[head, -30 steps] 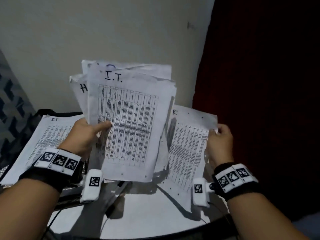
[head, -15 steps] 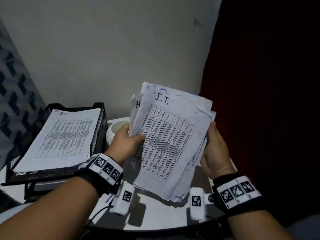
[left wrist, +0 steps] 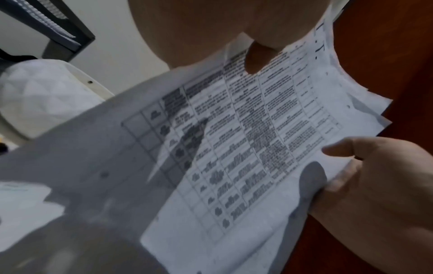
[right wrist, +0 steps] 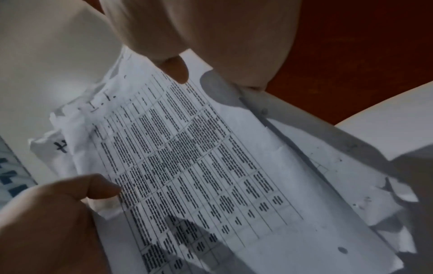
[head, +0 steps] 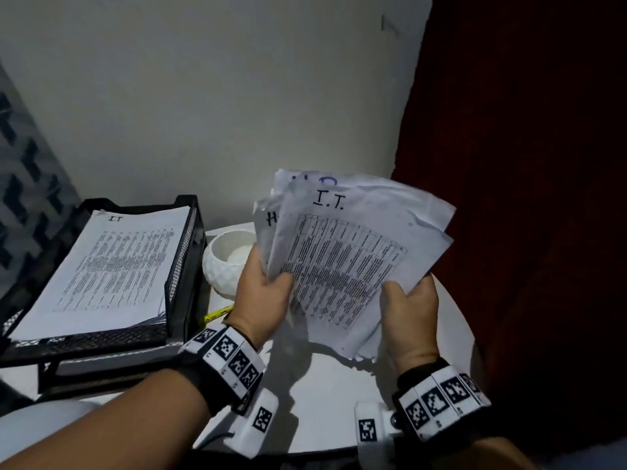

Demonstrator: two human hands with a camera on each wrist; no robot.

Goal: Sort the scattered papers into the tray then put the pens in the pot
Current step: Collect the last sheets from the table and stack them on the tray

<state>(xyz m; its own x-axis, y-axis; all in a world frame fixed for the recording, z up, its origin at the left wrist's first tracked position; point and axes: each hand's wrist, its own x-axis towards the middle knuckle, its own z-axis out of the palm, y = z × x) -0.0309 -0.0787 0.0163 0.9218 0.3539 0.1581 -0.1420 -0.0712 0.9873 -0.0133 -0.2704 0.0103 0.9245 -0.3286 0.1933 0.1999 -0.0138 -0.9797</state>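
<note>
pen: mostly hidden by left wrist | printed text: blurred, unreadable

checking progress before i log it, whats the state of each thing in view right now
stack of papers: fanned, held up over the table by both hands, sheet marked I.T. on top
left hand: grips the stack's left edge
right hand: grips the stack's lower right edge
tray: top tier holds a sheet marked IT
pot: upright; no pens visible in it
yellow pen: lying on the table, mostly hidden
</note>
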